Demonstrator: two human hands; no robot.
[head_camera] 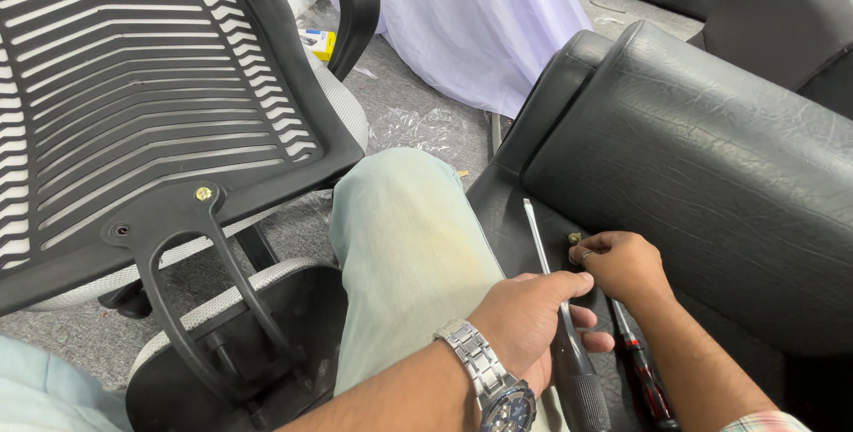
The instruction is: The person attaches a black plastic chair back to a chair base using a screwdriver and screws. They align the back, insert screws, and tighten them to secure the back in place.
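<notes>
Grey carpeted floor [400, 99], black leather chair panel [693, 174]. Left hand [533, 316] clenched around long black-handled screwdriver [555, 308]; right hand [622, 263] pinching small brass screw [575, 237] on panel. Likely risks: blade slipping, gouging leather; screw dropping from loose pinch.

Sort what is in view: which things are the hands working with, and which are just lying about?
In use:
- left hand gripping a black-handled screwdriver
- right hand at a small brass fitting
- black leather seat part

Lying about:
- red-handled screwdriver
- mesh office chair
- white cloth
- small yellow box
</notes>
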